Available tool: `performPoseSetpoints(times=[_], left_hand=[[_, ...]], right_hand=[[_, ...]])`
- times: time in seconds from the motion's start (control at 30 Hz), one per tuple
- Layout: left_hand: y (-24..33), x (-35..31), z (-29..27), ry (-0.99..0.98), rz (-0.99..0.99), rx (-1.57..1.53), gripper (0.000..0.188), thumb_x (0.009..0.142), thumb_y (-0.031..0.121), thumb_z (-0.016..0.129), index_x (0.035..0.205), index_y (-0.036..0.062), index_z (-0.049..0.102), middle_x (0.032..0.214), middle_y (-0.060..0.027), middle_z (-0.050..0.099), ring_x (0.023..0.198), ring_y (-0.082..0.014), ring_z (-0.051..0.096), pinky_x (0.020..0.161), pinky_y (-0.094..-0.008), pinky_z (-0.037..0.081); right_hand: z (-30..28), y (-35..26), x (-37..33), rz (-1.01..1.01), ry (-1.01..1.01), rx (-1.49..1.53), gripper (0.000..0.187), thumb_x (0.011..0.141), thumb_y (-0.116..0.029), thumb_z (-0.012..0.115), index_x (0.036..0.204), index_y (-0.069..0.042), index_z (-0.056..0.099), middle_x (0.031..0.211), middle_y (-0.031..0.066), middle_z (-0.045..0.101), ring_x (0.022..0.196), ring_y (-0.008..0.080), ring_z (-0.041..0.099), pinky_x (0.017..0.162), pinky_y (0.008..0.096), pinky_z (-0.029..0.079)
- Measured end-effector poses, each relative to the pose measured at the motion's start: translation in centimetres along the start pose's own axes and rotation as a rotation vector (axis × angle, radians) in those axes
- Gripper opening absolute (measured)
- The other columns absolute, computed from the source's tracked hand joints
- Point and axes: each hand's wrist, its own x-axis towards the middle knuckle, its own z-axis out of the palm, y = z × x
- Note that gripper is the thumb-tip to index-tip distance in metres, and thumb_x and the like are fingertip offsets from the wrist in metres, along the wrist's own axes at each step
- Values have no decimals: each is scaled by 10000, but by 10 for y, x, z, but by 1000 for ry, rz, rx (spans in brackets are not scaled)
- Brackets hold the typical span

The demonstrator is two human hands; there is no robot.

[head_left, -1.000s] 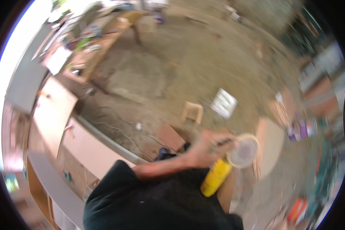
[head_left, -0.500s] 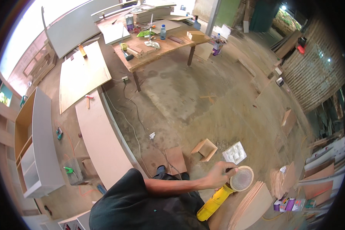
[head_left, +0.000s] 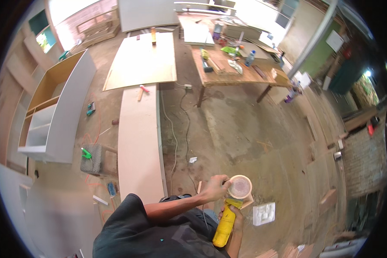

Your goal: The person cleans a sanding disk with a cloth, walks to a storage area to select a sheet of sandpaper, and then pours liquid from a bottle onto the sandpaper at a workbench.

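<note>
Yellow power tool (head_left: 225, 228) hangs over the floor (head_left: 228, 133), off the right edge of the long board (head_left: 139, 142): right hand (head_left: 236, 217) wraps its body, left hand (head_left: 217, 188) grips beside the round disc (head_left: 241, 187), white tray (head_left: 263, 213) lying rightward.

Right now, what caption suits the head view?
Left hand beside the round disc, right hand gripping the yellow power tool.

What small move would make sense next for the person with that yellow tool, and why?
Probably turning the yellow tool over so its round disc faces down: the disc faces up, the left hand is at its edge, the right hand grips the body, and the long pale board lies apart, to the left.
</note>
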Motion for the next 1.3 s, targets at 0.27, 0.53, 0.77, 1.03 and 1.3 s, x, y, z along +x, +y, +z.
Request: performPoseSetpoints(times=[0.27,0.53,0.77,1.03,1.3], left_hand=[[-21,-12,-100,228,-137,-267,237,1001,219,534,994,-4,613,751,-54,643,582,-103,616,493,-258,499],[-35,13,-105,400,-82,-541,392,1039,359,432,997,4,591,748,-57,595,604,-120,562,575,-263,488],[-56,69,-109,-296,45,-172,626,1043,516,320,978,-23,630,836,-35,623,731,-108,554,719,-269,452],[1,225,-203,-89,-376,50,516,976,484,555,758,23,639,658,6,569,572,-57,503,513,-243,395],[81,408,-190,-496,-283,724,721,927,666,461,953,-8,718,782,-175,685,801,-286,677,735,-414,500]], right_hand=[[76,-11,66,119,-182,-231,346,866,-155,655,1141,13,529,825,140,639,625,229,660,562,344,578],[92,-44,137,229,-236,-166,464,878,-304,639,1179,18,495,911,130,616,729,219,622,665,362,562],[93,-122,245,147,-385,645,486,908,-374,640,1163,-2,460,1028,102,532,853,195,571,790,344,531],[66,-242,385,-158,-123,524,374,896,-343,656,1074,-46,515,933,68,591,800,189,611,743,337,564],[58,-310,456,-112,31,514,417,918,-400,625,1026,-11,517,878,83,580,730,182,599,701,317,557]])
